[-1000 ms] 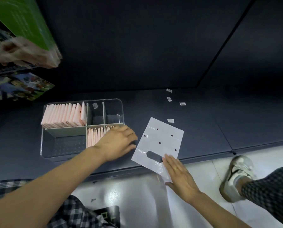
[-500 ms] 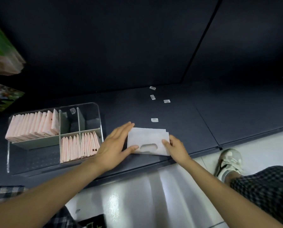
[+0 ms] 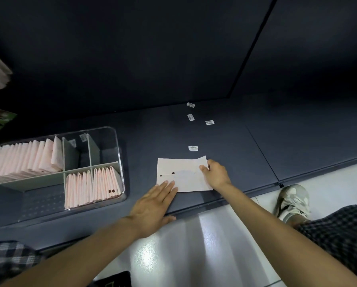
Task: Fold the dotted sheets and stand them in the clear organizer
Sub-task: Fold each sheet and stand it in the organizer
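- Left hand [image 3: 154, 200] lies flat, fingers pressing the sheet [image 3: 181, 175] near its corner.
- Right hand [image 3: 216, 175] pinches the sheet's right edge.
- Thin, floppy, probably slippery: best handled by its edges.

Four small white labels [image 3: 193, 148] on a dark shelf [image 3: 225, 141] (one sneaker [image 3: 292, 200] below)

Both forearms are bare from the frame edge to the wrist; no sleeve, watch or bracelet is visible. The left hand [image 3: 152, 206] and the right hand [image 3: 216, 175] are bare, without gloves. Any ring on the fingers cannot be made out. Dark checked fabric [image 3: 339, 235] with a fine light grid covers the leg at the near right; the same checked fabric [image 3: 9, 259] appears at the near left. A worn grey-and-white sneaker [image 3: 293, 200] with dark side markings is on the right foot.
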